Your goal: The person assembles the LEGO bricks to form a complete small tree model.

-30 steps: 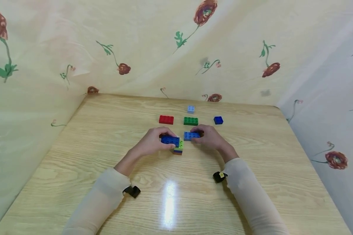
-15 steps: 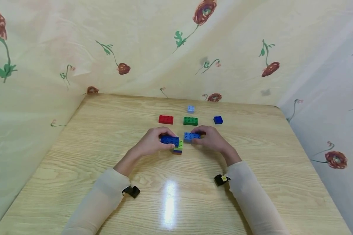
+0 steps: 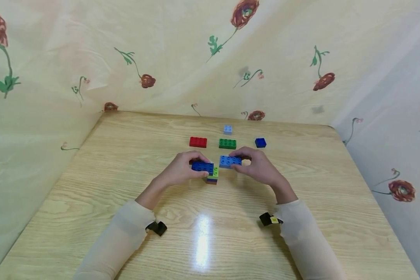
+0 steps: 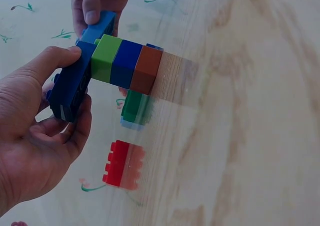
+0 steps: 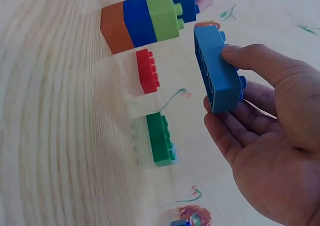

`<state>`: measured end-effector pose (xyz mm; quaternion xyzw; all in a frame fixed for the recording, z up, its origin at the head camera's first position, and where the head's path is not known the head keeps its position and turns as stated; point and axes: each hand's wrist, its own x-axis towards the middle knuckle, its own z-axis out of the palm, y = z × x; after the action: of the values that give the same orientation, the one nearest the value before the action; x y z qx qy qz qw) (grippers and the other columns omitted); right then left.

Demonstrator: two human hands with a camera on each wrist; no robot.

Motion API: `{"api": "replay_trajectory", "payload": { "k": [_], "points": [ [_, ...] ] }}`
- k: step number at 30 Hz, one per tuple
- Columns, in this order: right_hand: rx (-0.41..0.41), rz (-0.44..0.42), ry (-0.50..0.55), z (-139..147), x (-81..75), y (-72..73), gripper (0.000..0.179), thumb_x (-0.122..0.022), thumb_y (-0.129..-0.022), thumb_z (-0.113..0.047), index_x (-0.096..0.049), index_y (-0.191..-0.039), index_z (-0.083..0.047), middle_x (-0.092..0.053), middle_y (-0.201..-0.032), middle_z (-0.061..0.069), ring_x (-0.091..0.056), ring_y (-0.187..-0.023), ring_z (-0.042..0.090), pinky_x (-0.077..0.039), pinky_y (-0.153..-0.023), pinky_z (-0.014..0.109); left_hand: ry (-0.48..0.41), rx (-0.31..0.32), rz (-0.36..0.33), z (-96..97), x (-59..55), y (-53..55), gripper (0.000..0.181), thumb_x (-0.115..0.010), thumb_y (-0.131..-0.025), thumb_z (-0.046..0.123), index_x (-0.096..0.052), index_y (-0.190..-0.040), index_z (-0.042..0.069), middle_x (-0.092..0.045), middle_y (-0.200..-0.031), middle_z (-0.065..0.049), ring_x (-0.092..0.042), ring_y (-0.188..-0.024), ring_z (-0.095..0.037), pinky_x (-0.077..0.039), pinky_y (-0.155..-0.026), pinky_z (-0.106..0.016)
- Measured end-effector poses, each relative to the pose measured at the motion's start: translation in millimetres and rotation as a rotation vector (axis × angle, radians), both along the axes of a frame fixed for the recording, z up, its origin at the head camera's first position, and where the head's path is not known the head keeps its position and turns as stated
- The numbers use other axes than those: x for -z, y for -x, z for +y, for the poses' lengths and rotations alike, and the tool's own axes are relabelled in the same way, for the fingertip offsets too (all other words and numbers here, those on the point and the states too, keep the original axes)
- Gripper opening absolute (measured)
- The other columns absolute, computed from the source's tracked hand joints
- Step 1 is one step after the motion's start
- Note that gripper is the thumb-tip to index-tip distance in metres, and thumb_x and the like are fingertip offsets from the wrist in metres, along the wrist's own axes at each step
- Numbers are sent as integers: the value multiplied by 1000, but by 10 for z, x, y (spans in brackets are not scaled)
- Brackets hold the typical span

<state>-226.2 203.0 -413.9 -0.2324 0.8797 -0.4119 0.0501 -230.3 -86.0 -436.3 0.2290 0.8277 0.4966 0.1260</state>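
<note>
My left hand pinches a dark blue toy building brick between thumb and fingers. That brick sits on top of a small upright stack and juts out to the left. Below it, the left wrist view shows a lime green brick, a blue brick and an orange-brown brick on the table. My right hand grips a lighter blue eight-stud brick by its long sides, studs up. It hangs in the air just right of the stack, level with its upper part.
Behind the hands lie a red brick, a green brick and a small dark blue brick. A small pale blue brick lies farther back. Flower-patterned sheeting borders the wooden table.
My right hand has lifted the lighter blue brick from the table, its wrist shifting right and toward me. My left hand stays at the stack, holding the dark blue brick.
</note>
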Motion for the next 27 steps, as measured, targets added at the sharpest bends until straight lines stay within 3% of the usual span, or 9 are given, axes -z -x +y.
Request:
{"api": "replay_trajectory", "payload": {
  "k": [5, 12, 27],
  "points": [
    [-46, -32, 37, -29, -5, -47, 30, -79, -92, -14, -72, -121, -11, -71, -119, 7, -65, -107, 25, -51, -105, 58, -9, 5, 11, -5, 10, -2, 28, -83, -89, 22, -72, -115, 19, -69, -120, -2, -63, -108, -22, -56, -95, -37],
    [-93, -13, 38, -108, 15, -92, 31, -78, -92, -13, -72, -122, -8, -72, -117, 10, -65, -105, 24, -53, -100, 56, -18, 14, 18, -6, 20, -2, 28, -83, -89, 23, -73, -115, 18, -69, -119, -2, -62, -105, -22, -56, -92, -35],
    [-73, 8, 55, -220, 111, -84, 29, -81, -91, -18, -73, -118, -13, -70, -116, 4, -62, -103, 21, -55, -96, 46, -40, 10, 23, -1, 46, 11, 25, -83, -89, 22, -73, -112, 19, -69, -116, -1, -62, -102, -22, -54, -89, -34]
  ]
}}
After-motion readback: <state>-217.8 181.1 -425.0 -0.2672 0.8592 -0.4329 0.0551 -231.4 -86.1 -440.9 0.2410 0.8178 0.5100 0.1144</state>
